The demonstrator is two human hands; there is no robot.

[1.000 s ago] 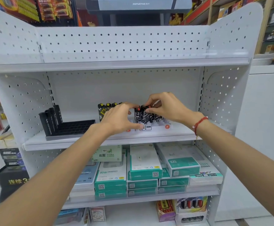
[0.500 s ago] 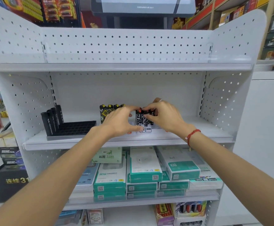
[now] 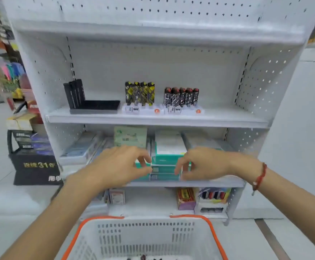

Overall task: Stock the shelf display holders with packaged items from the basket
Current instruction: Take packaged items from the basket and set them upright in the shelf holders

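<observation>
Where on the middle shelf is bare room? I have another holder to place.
Bare shelf lies right of the white holder of red-capped black packs, up to the perforated right side panel. Crowded: black tray, white holder of yellow-black packs and the red-capped one stand close together.

A white pegboard shelf unit fills the view — perforated back and side panels, flat even light. Pale tiled floor runs beneath it. To the left, blurred colourful store racks; to the right, a plain white counter.
</observation>
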